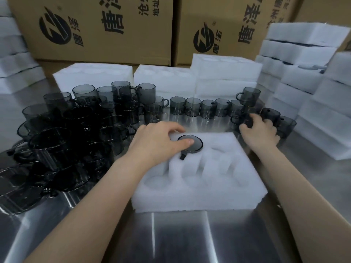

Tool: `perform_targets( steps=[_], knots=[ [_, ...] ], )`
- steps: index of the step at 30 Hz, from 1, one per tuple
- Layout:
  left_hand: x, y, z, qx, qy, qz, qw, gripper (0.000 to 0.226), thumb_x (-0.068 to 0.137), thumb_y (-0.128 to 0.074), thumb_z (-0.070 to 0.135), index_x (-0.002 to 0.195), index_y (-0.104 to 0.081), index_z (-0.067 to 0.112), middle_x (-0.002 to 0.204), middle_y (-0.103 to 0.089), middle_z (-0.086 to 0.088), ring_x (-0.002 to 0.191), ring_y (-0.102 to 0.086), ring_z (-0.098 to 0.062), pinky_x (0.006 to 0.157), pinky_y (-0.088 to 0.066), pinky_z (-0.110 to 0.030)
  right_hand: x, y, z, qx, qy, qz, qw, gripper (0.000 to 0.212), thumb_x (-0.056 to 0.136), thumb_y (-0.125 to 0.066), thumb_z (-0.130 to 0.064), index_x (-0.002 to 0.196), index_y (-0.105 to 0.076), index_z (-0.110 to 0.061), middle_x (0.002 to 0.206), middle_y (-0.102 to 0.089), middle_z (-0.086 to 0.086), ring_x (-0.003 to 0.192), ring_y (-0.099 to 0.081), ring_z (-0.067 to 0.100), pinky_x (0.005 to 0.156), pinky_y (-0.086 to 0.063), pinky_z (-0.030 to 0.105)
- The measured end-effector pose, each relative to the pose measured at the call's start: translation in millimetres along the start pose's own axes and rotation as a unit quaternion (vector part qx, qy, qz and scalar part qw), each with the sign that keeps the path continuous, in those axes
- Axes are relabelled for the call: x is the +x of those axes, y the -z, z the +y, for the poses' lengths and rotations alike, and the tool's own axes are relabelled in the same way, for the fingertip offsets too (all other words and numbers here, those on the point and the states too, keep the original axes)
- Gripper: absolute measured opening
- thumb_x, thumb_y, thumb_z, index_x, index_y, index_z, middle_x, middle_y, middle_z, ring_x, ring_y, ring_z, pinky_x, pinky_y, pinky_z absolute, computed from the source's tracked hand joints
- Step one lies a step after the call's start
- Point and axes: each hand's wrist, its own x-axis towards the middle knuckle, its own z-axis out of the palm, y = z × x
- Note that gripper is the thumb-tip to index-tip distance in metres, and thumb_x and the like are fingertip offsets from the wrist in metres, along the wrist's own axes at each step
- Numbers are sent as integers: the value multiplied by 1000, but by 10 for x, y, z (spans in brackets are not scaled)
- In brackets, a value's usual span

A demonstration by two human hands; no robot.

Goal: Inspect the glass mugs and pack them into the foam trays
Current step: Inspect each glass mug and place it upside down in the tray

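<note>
on the left of the steel table (180,236), a heap of mugs (76,133) in smoky glass waits, stacked so densely that single mugs blur into one dark mass. the left hand (155,144) curls over the seated mug (190,144), thumb on its top and fingers arched past its far edge, likely pressing it down into the back-left pocket of the foam tray (209,196). its handle points toward the viewer through a slot. the other pockets look unfilled, so packing seems barely begun. behind the tray stands a row of mugs (193,107). the right hand (260,131) clenches around a second mug (247,121) just beyond the tray's far right corner, probably the next to check; the fingers hide most of it. stacked foam trays (303,73) rise at right, cut off by the frame.
</note>
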Motion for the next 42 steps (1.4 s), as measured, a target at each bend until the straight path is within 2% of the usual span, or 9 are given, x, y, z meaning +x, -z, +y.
perform_targets(
  steps=[8, 13, 17, 19, 23, 26, 28, 37, 42],
  knots=[
    [23, 21, -42, -18, 3, -9, 1000, 41, 73, -67, 65, 106, -68, 41, 117, -65, 15, 114, -55, -14, 103, -40, -39, 18, -70, 97, 172, 75, 66, 980, 17, 86, -69, -23, 98, -70, -11, 102, -70, 8, 94, -59, 20, 81, -42, 30],
    [23, 16, -22, 21, -65, 17, 997, 61, 76, -62, 68, 128, -56, 37, 122, -61, 12, 113, -55, -13, 104, -38, -43, -220, 137, -293, 460, 101, -39, 881, 9, 80, -78, -16, 83, -70, -18, 68, -66, -11, 63, -60, 5, 68, -53, 28],
    [70, 4, 44, -86, -90, 19, 992, 81, 72, -69, 62, 142, -36, 41, 137, -46, 23, 117, -52, -11, 101, -43, -33, -458, 288, -581, 519, 198, -141, 819, 43, 78, -77, -11, 111, -52, -21, 96, -63, 8, 82, -67, 14, 68, -59, 32],
    [99, 10, 74, -187, -79, -3, 979, 75, 69, -80, 49, 130, -38, 50, 121, -47, 41, 109, -55, -4, 89, -46, -17, -551, 298, -695, 502, 217, -201, 813, 57, 81, -75, -6, 127, -46, -19, 98, -62, 13, 83, -68, 16, 70, -60, 34],
    [258, 16, 90, -360, -56, -21, 931, 65, 68, -85, 11, 117, -42, 16, 104, -63, 10, 89, -65, 4, 79, -50, -14, -657, 218, -865, 447, 238, -290, 812, 39, 88, -67, -11, 125, -55, -10, 109, -61, 18, 91, -63, 24, 79, -60, 38],
    [325, 19, 105, -364, -59, 7, 930, 56, 65, -85, 3, 101, -43, 15, 95, -61, 3, 75, -60, 4, 67, -47, -10, -650, 167, -857, 479, 209, -338, 783, 45, 81, -67, -26, 121, -57, -8, 106, -62, 14, 82, -65, 22, 74, -59, 40],
    [326, -4, 90, -357, -61, 6, 932, 61, 57, -90, 6, 99, -46, 14, 103, -63, -6, 86, -60, -6, 78, -52, -19, -632, 146, -808, 521, 199, -347, 754, 40, 77, -69, -24, 113, -59, -10, 103, -61, 11, 72, -65, 19, 66, -58, 36],
    [288, -28, 62, -295, -92, -13, 951, 61, 45, -89, 18, 90, -48, 21, 106, -65, -11, 100, -63, -29, 90, -51, -51, -667, 110, -797, 463, 228, -247, 820, 41, 65, -81, -28, 86, -50, -11, 86, -63, 2, 49, -57, 15, 39, -41, 25],
    [295, -39, 31, -328, -104, -38, 938, 59, 48, -87, 12, 94, -50, 17, 98, -67, 8, 99, -63, -14, 94, -51, -43, -662, 121, -794, 523, 181, -265, 790, 35, 73, -70, -43, 72, -49, -15, 77, -65, 13, 39, -56, 24, 34, -40, 24]
  ],
)
